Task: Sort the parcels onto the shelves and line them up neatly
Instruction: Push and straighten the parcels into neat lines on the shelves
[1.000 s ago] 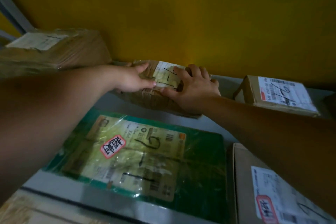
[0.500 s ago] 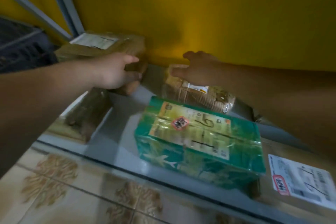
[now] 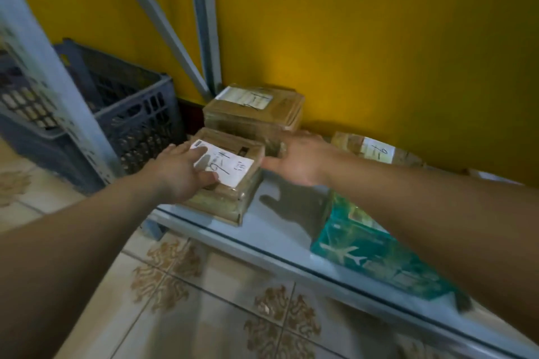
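Note:
A brown cardboard parcel (image 3: 230, 192) with a white handwritten label lies at the left end of the low shelf (image 3: 280, 213). My left hand (image 3: 183, 175) rests on its top left, fingers laid over the label. My right hand (image 3: 300, 160) is at the parcel's right side with straight fingers, thumb pointing at its upper right edge. Behind it a second brown parcel (image 3: 253, 116) sits against the yellow wall. A smaller taped parcel (image 3: 376, 150) lies at the back right. A green wrapped parcel (image 3: 376, 253) sits near the shelf's front, partly hidden by my right forearm.
A dark plastic crate (image 3: 131, 116) stands on the floor left of the shelf, behind a pale shelf post (image 3: 73, 125). Grey metal uprights (image 3: 204, 23) rise at the back corner. Patterned floor tiles (image 3: 204, 300) lie in front of the shelf edge.
The view swung left. My left hand came down onto the front left parcel. My right hand left the small taped parcel at the back and moved to the front parcel's right side.

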`<state>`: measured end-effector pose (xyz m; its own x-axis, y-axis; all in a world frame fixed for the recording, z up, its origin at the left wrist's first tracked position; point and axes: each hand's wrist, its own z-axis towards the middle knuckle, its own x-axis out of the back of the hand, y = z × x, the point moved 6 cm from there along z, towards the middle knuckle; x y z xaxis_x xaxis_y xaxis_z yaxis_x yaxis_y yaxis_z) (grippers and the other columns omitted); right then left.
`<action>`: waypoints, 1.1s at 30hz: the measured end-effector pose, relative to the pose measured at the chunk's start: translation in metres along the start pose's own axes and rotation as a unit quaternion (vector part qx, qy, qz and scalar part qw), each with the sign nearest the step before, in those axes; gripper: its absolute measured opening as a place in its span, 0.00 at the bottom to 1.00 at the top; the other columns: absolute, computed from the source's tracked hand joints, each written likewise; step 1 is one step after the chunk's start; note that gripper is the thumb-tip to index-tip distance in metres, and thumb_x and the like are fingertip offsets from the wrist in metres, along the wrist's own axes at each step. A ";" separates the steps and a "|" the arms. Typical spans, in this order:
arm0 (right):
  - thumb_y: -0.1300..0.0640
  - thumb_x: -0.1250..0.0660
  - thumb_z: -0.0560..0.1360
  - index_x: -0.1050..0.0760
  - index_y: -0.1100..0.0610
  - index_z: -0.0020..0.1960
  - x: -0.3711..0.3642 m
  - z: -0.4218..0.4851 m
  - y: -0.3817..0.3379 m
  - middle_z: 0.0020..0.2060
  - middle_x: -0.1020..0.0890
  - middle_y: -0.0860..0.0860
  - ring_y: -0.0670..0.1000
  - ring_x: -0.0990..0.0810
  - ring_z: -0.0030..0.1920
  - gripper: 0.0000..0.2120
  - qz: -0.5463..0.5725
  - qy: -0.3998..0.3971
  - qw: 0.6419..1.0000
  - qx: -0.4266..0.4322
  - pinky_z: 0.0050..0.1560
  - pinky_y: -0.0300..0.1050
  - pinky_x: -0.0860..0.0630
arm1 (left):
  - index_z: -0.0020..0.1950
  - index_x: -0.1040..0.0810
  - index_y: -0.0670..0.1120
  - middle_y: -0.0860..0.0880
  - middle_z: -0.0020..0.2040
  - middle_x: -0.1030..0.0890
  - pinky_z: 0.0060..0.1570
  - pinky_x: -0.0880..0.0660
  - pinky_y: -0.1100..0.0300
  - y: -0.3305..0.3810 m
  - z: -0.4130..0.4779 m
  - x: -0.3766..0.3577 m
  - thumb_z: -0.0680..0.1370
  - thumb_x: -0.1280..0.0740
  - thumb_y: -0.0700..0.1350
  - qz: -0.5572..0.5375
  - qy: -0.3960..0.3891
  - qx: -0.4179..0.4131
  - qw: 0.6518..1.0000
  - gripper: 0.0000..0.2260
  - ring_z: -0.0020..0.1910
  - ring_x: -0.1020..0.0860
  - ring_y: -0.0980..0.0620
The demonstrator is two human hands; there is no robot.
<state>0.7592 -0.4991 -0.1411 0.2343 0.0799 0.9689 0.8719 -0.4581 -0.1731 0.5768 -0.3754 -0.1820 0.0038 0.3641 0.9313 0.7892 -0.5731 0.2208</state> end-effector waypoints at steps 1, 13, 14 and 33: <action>0.27 0.43 0.72 0.43 0.44 0.78 -0.002 0.001 -0.008 0.75 0.35 0.55 0.60 0.34 0.72 0.39 0.005 -0.003 1.000 0.003 0.68 0.58 0.32 | 0.80 0.49 0.52 0.48 0.80 0.52 0.74 0.53 0.52 -0.005 -0.003 -0.001 0.78 0.41 0.64 -0.005 -0.004 0.000 1.000 0.35 0.78 0.53 0.46; 0.31 0.43 0.75 0.46 0.47 0.78 -0.049 0.081 -0.051 0.75 0.38 0.57 0.63 0.38 0.73 0.38 0.047 -0.017 0.998 0.037 0.70 0.59 0.36 | 0.77 0.46 0.62 0.49 0.78 0.43 0.68 0.40 0.53 -0.039 0.025 -0.010 0.78 0.39 0.62 -0.225 0.033 0.041 0.973 0.30 0.74 0.39 0.45; 0.30 0.44 0.75 0.50 0.48 0.79 -0.055 0.087 -0.050 0.76 0.40 0.57 0.63 0.39 0.74 0.39 0.050 -0.029 0.998 0.034 0.71 0.61 0.38 | 0.77 0.45 0.63 0.50 0.76 0.38 0.65 0.37 0.58 -0.041 0.028 -0.012 0.78 0.38 0.61 -0.245 0.038 0.037 0.968 0.29 0.70 0.33 0.47; 0.27 0.49 0.75 0.60 0.38 0.79 -0.083 0.095 -0.047 0.80 0.56 0.52 0.66 0.45 0.76 0.39 0.047 -0.050 0.997 -0.047 0.75 0.58 0.42 | 0.74 0.40 0.66 0.56 0.71 0.30 0.57 0.37 0.61 -0.063 0.052 -0.032 0.76 0.34 0.60 -0.342 0.086 -0.030 0.935 0.28 0.63 0.30 0.55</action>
<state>0.7396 -0.4001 -0.2298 0.3586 0.1193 0.9258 0.8015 -0.5478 -0.2399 0.5586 -0.3128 -0.2405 -0.5915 0.5406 0.5982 0.5356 -0.2911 0.7927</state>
